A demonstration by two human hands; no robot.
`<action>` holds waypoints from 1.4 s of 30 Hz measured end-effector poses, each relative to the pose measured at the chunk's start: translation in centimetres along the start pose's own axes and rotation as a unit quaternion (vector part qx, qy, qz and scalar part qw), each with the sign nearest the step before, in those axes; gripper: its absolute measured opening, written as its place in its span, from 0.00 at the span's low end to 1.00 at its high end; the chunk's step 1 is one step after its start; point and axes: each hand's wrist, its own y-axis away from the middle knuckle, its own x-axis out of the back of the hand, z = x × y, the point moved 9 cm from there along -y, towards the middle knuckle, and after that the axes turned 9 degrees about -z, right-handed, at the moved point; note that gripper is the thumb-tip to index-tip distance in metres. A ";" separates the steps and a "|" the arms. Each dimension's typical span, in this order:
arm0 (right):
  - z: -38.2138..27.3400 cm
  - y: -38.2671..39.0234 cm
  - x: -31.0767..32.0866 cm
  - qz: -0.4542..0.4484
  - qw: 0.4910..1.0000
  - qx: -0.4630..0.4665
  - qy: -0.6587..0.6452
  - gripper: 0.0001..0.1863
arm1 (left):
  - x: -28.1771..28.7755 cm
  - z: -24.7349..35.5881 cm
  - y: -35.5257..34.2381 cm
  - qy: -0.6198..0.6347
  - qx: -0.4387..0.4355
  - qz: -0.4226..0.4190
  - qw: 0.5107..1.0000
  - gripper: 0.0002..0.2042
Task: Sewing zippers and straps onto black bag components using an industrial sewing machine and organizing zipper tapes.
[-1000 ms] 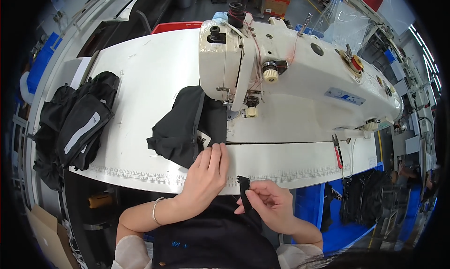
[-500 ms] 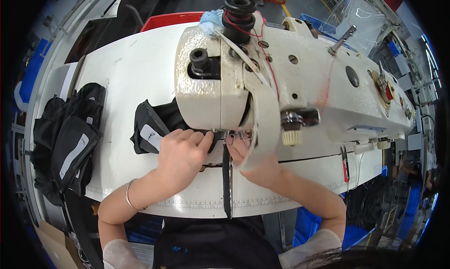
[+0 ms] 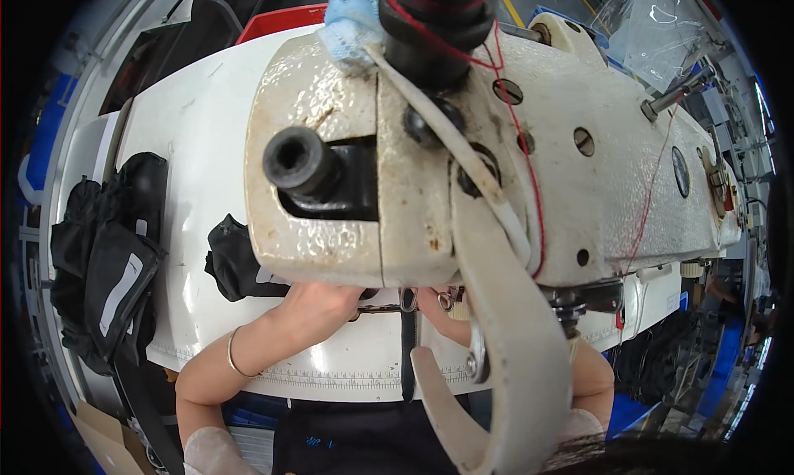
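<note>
A white sewing machine (image 3: 339, 252) fills the middle of the view, its head over my hands. Below the head's front edge, my left hand (image 3: 318, 314) is closed on a black fabric piece (image 3: 234, 260) with a light patch; its fingertips are hidden by the machine. From under the needle area, a black zipper strip (image 3: 408, 355) hangs over the table's front edge. Just right of the strip, my right hand (image 3: 442, 316) lies by small metal parts (image 3: 408, 300). The machine's curved pale lever (image 3: 521, 351) covers much of that hand and forearm, so its grip does not show.
A pile of black fabric pieces (image 3: 112, 268) lies at the table's left edge. The white tabletop (image 3: 194, 144) carries a ruler scale along its front. Red thread (image 3: 533, 194) runs over the machine. A red bin (image 3: 281, 20) stands behind, and an open cardboard box (image 3: 107, 442) sits lower left.
The view has come closer to the machine, whose head now looks larger and hides more of both hands. My hands stay near the needle area, the left still at the black fabric.
</note>
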 end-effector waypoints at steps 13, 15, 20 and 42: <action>-4.0 -0.3 -2.1 0.032 0.966 0.216 0.135 0.05 | 1.6 0.0 0.2 0.031 -0.042 0.080 0.995 0.16; -4.8 0.1 -2.4 0.033 0.913 0.248 0.322 0.04 | 1.6 0.1 0.2 0.027 -0.054 0.086 0.994 0.17; -5.5 0.2 -2.3 0.036 0.898 0.233 0.371 0.01 | 1.4 0.2 0.3 0.039 -0.065 0.085 0.993 0.18; -2.8 -1.0 -2.2 -0.079 0.991 0.106 0.024 0.22 | 0.7 0.0 0.0 0.037 -0.038 0.069 0.996 0.17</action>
